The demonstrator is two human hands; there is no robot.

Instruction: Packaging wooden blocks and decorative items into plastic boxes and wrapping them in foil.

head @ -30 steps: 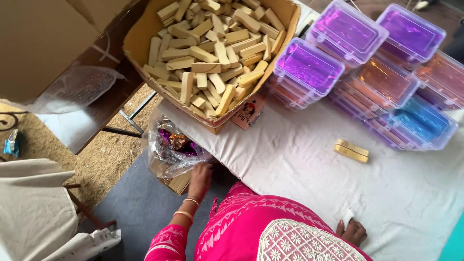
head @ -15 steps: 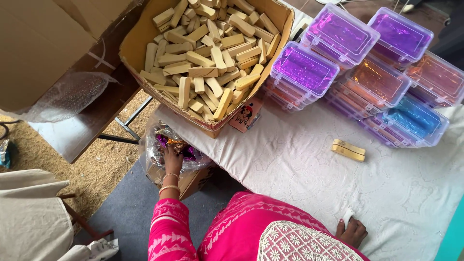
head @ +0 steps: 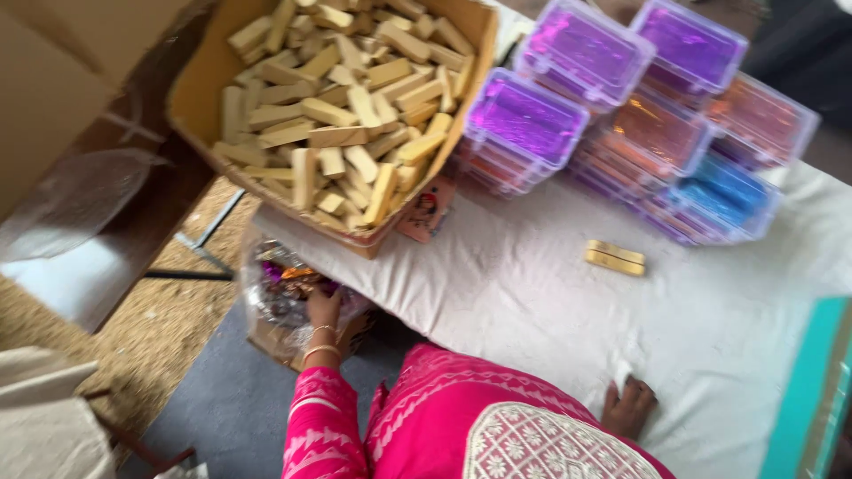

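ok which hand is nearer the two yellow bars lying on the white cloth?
Right. The right hand rests on the white cloth, below the two yellow bars and apart from them. The left hand is off the table edge, in the clear plastic bag of shiny wrappers.

Pink embroidered sleeve [head: 321, 426], white lace panel, gold bangles [head: 321, 341].

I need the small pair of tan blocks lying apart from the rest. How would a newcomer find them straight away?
Start at the big cardboard box heaped with tan blocks at the far left corner of the white-covered table. Move right, past the stacked clear plastic cases with purple, orange and blue inside. Just in front of those cases lie two tan blocks side by side, the only ones lying loose on the cloth.
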